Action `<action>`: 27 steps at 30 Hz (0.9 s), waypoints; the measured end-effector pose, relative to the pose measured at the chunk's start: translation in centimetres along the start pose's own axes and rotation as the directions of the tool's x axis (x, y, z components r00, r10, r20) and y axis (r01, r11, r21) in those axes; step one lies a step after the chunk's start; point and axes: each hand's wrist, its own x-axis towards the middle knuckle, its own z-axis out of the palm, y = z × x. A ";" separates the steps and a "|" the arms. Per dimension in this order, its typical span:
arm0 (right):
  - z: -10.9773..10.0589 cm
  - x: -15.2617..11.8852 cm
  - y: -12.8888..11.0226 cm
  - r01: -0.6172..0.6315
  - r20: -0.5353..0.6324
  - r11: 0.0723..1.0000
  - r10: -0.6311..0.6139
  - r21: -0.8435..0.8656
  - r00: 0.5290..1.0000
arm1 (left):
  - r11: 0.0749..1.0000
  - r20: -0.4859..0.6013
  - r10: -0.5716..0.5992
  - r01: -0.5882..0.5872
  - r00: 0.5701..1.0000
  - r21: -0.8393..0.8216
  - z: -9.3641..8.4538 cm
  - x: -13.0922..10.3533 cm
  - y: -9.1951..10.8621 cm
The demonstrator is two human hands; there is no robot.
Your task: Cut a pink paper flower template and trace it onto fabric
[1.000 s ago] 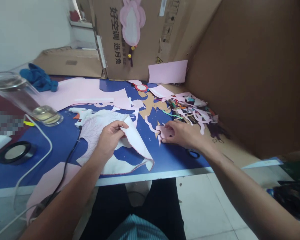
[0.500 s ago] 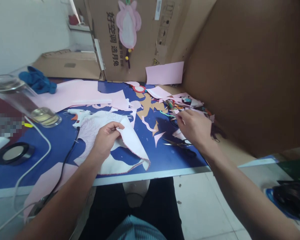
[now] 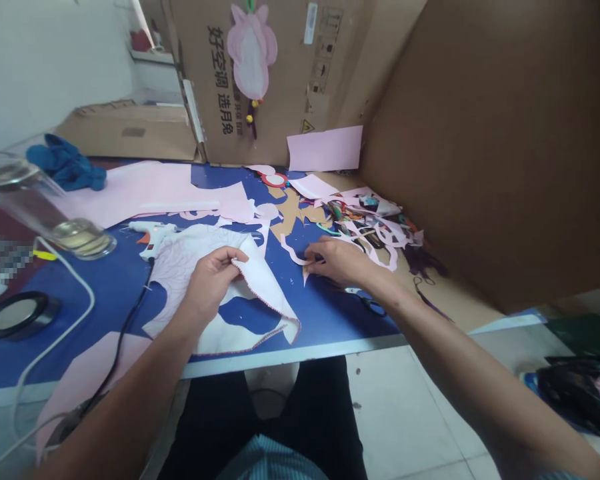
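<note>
Right hand (image 3: 336, 259) had swung back from scrap pile (image 3: 360, 212) beyond it to small pink scrap (image 3: 305, 276) at its fingertips; grip unclear. Left hand (image 3: 211, 280) still pinched stitched edge of white cloth (image 3: 269, 288) on tabletop (image 3: 325, 325), leaving scraps to right hand alone.

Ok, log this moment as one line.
left hand: pinching white fabric near edge | right hand: at pink strip, grip unclear | glue gun: on blue tabletop

Black trousers (image 3: 205, 420) beneath a striped teal top (image 3: 265, 460)
</note>
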 end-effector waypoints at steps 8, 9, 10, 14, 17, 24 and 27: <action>1.2 0.0 0.2 -0.025 -0.057 0.999 0.023 -0.039 0.998 | 1.000 -0.013 -0.002 0.002 1.000 0.010 -0.3 -0.1 -0.1; 1.0 -0.2 0.4 -0.027 -0.062 0.999 0.025 -0.033 0.998 | 1.000 -0.012 -0.003 0.003 1.000 0.011 -0.3 -0.1 -0.1; 0.8 -0.4 0.6 -0.022 -0.067 0.999 0.020 -0.025 0.998 | 1.000 -0.010 -0.004 0.004 1.000 0.011 -0.3 -0.1 -0.1; 0.5 -0.9 1.3 0.076 -0.065 0.997 -0.075 0.010 0.995 | 1.000 0.008 -0.013 0.013 1.000 0.005 0.0 -0.1 0.1; 0.8 -0.7 1.3 0.115 -0.046 0.993 -0.114 0.009 0.992 | 1.000 0.010 -0.010 0.010 1.000 -0.005 0.2 0.0 0.2; 0.8 0.4 0.6 0.130 -0.008 0.991 -0.130 -0.042 0.991 | 1.000 -0.002 -0.004 0.004 1.000 0.004 0.2 0.1 0.1; 0.6 0.9 1.1 0.150 0.028 0.989 -0.149 -0.020 0.988 | 1.000 -0.005 -0.002 0.002 1.000 0.006 0.2 0.1 -0.1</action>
